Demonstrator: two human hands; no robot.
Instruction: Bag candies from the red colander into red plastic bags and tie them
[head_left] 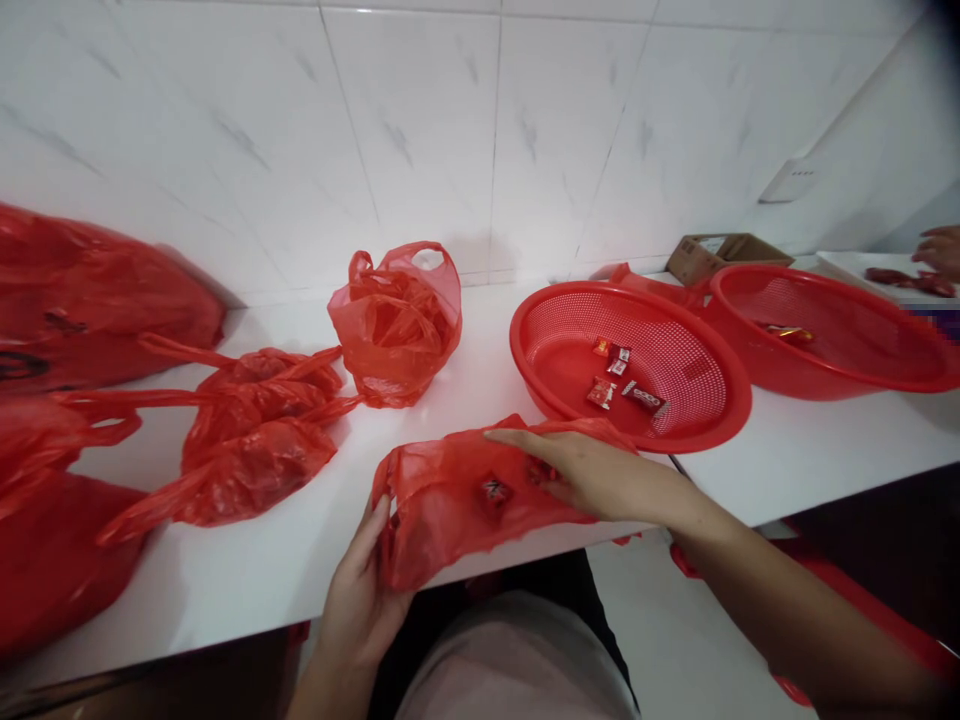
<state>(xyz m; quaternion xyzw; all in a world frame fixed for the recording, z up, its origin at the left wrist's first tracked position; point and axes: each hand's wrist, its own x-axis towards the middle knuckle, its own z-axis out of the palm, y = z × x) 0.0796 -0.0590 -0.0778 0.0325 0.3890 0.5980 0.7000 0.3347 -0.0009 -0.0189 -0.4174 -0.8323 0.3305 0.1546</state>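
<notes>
A thin red plastic bag [442,510] lies on its side at the counter's front edge. My left hand [367,600] grips its left end, thumb on the outside and fingers partly hidden behind the plastic. A small wrapped candy [495,490] shows at the bag's middle. My right hand [592,470] reaches over the bag's right part, fingers stretched leftward and thumb below, with small red wrapped candies [541,470] between them, partly hidden. Just behind stands a red oval colander [555,390] with several wrapped candies [602,392] on its bottom.
At the right is a second red basket [795,380] with a gold-wrapped piece [795,335]. A cardboard box [694,262] stands behind it. Another person's hand [941,250] is at the far right. Tied red bags [255,440] and an upright red bag [397,340] occupy the left.
</notes>
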